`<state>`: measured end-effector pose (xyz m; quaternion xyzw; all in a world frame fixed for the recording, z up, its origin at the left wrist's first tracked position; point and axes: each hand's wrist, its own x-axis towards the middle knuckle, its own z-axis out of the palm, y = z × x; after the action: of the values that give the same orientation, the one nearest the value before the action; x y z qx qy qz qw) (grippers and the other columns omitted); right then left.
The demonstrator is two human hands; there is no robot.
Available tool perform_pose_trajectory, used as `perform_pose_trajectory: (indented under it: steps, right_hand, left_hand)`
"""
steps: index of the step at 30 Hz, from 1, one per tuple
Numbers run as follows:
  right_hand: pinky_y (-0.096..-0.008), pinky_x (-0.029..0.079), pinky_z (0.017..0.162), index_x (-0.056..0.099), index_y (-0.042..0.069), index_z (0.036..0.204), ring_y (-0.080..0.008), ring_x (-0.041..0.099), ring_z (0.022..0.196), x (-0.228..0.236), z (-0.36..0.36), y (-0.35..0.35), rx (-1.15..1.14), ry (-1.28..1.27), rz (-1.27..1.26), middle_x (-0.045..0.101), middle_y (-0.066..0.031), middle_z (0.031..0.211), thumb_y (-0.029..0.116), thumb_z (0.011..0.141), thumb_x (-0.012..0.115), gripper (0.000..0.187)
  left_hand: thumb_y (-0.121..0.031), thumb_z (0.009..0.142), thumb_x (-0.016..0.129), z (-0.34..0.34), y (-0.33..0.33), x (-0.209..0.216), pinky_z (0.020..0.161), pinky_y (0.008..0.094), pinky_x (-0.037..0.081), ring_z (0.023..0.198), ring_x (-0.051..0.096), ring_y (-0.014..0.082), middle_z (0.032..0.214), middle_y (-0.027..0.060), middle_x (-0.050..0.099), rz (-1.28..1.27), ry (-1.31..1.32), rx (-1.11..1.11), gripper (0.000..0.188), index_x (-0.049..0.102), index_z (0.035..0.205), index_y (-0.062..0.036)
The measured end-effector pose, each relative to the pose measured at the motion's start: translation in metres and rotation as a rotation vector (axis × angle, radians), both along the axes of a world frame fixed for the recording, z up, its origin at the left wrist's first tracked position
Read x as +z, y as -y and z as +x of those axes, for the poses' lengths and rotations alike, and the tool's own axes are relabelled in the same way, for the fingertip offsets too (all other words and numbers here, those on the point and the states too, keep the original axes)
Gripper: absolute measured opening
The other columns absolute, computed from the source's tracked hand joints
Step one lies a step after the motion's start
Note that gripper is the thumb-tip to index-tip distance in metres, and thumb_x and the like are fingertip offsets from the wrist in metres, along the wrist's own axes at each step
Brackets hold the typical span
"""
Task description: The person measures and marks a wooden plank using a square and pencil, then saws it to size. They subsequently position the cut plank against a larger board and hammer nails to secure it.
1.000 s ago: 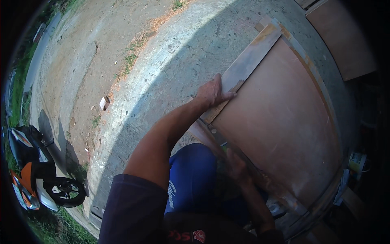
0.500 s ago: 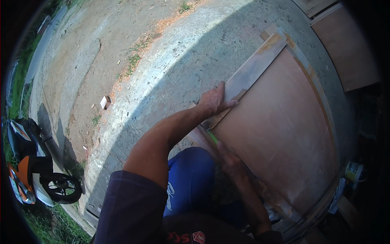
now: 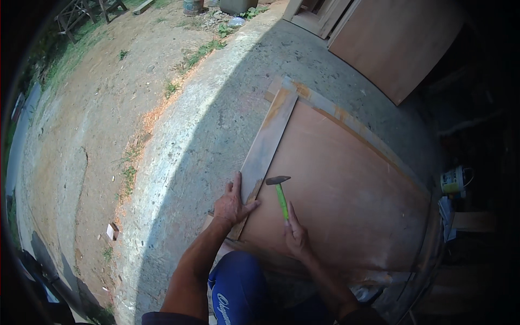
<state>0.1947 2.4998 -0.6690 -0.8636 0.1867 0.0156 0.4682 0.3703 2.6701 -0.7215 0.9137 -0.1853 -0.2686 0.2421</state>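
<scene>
My right hand (image 3: 297,236) is closed round the green handle of a hammer (image 3: 281,197), whose dark metal head is raised over a large wooden panel (image 3: 336,179). The panel is reddish-brown plywood edged with paler, stained frame boards. My left hand (image 3: 230,207) presses on the left frame board (image 3: 269,138), its fingers spread and its thumb toward the inner edge. Beside that thumb lies a narrow strip of rough, darker wood (image 3: 253,199) along the board. The hammer head is close to this strip but apart from it.
My blue-clad knee (image 3: 238,281) is at the panel's near edge. A small bucket (image 3: 454,181) stands to the right. Another plywood panel (image 3: 392,46) is at the far right. A small block (image 3: 112,232) lies on the ground at left, past the shaded concrete (image 3: 200,162).
My right hand has lifted the hammer from the near edge to above the panel. My left hand stays on the frame board. The view has turned, shifting the panel left and lower.
</scene>
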Motion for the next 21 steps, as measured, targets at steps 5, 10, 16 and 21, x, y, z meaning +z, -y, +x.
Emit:
perform_pose_trajectory:
  steps: [5, 10, 16, 21]
  right_hand:
    - [-0.0402, 0.055, 0.071, 0.026, 0.019, 0.161, -0.0332, 0.07, 0.074, -0.012, 0.13, 0.08, -0.091, 0.103, -0.188, 0.068, -0.0209, 0.086, 0.01, 0.105, 0.047, 0.06]
    - [-0.0526, 0.053, 0.085, 0.026, 0.02, 0.16, -0.0499, 0.066, 0.102, 0.0, 0.245, 0.135, -0.163, 0.001, -0.255, 0.065, -0.0318, 0.119, 0.009, 0.103, 0.047, 0.062]
    - [-0.0527, 0.053, 0.081, 0.029, 0.028, 0.16, -0.0466, 0.068, 0.096, -0.01, 0.299, 0.148, -0.138, 0.232, -0.405, 0.068, -0.0298, 0.108, 0.013, 0.103, 0.045, 0.061]
    - [-0.0576, 0.05, 0.087, 0.025, 0.026, 0.16, -0.0498, 0.066, 0.1, -0.037, 0.31, 0.183, -0.036, 0.051, -0.479, 0.067, -0.0316, 0.113, 0.013, 0.102, 0.045, 0.063]
  left_hand:
    - [-0.072, 0.082, 0.063, 0.001, 0.003, 0.0, 0.086, 0.05, 0.056, 0.108, 0.066, 0.0441, 0.127, 0.0294, 0.056, 0.011, -0.06, 0.004, 0.118, 0.001, 0.163, -0.0115]
    - [-0.073, 0.079, 0.065, 0.007, 0.003, 0.006, 0.09, 0.0497, 0.055, 0.111, 0.065, 0.0448, 0.129, 0.0317, 0.055, 0.042, -0.141, 0.003, 0.124, -0.001, 0.163, -0.0086]
    - [-0.074, 0.079, 0.064, 0.011, 0.001, 0.003, 0.088, 0.0508, 0.056, 0.107, 0.066, 0.0462, 0.126, 0.0323, 0.056, 0.096, -0.164, 0.017, 0.124, -0.001, 0.163, -0.0092]
    - [-0.074, 0.079, 0.064, 0.012, 0.005, 0.009, 0.088, 0.0517, 0.056, 0.106, 0.066, 0.0472, 0.124, 0.0318, 0.058, 0.09, -0.179, 0.014, 0.124, 0.0, 0.163, -0.0101]
